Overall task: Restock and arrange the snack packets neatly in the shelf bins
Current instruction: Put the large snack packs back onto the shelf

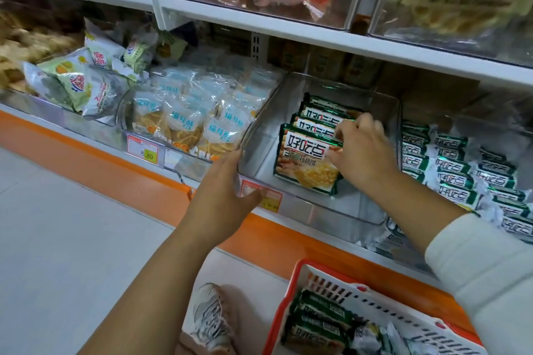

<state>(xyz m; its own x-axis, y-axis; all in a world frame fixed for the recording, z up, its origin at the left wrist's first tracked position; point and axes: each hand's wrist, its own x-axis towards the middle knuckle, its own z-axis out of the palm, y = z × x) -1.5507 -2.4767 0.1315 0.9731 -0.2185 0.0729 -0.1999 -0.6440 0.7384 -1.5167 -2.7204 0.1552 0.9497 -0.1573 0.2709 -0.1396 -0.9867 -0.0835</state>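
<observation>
- The left hand (225, 187) gripped the front left corner of the clear bin (326, 212), thumb on the front wall beside the price tag (269, 197) and fingers hooked over the rim. This was probably to steady the bin while the other hand worked inside it.
- The right hand (364, 153) reached into the bin from the right. Its curled fingers pinched the right-hand ends of the snack packets (307, 157), apparently squaring them into one row.
- The snack packets stood in the bin's middle, leaning back one behind another, the front one facing outward. Each was a flat, dark green wrapper with a white label panel and a picture of golden biscuits below.
- Much of the bin's floor showed bare on both sides of the row, so the restocking looked only partly done.
- A red-rimmed basket (284, 294) sat below the orange shelf edge (101, 158), near the right arm. It held spare packets (318, 318) of the same green kind, kept within easy reach.
- The neighbouring bin (451, 170) on the right held smaller green and white packets.
</observation>
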